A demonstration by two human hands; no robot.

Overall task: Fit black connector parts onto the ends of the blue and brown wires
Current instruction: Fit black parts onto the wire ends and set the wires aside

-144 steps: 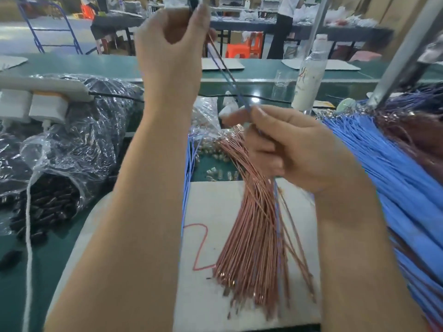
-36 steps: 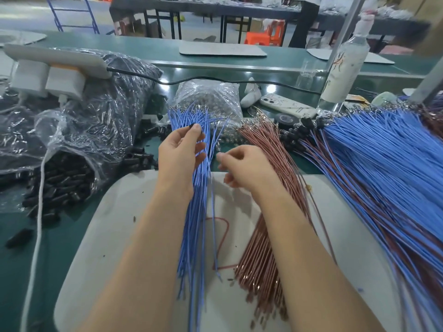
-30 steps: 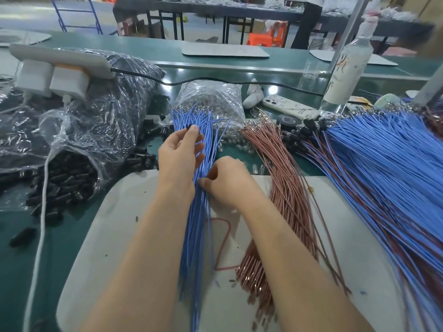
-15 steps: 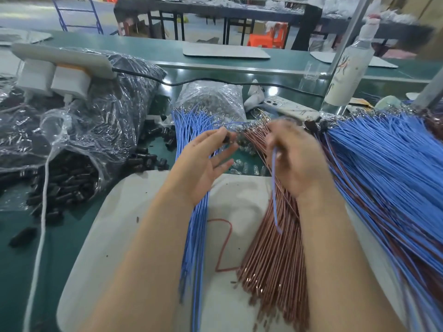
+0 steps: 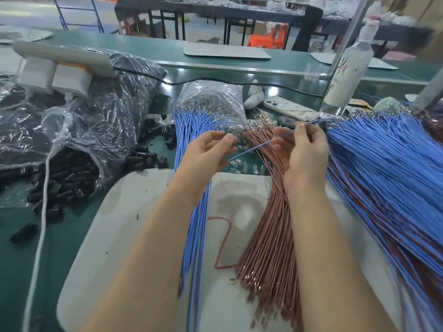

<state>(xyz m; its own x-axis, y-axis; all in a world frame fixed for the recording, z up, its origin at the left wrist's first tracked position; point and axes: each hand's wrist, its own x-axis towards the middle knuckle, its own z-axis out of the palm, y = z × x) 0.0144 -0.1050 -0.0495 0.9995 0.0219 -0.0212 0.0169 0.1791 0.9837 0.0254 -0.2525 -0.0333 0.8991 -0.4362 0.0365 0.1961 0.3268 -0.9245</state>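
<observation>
The right hand (image 5: 304, 154) pinches a single blue wire (image 5: 257, 146) between thumb and forefinger, and the wire's free end slants down to just beside the left hand (image 5: 206, 153). The left thumb and forefinger are closed on a small black connector (image 5: 227, 133), just above that wire end and not touching it.

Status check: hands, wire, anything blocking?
Left hand pinching black connector. Right hand pinching single blue wire; connector not yet on it. Nothing between the two; brown wire bundle lies beneath.
</observation>
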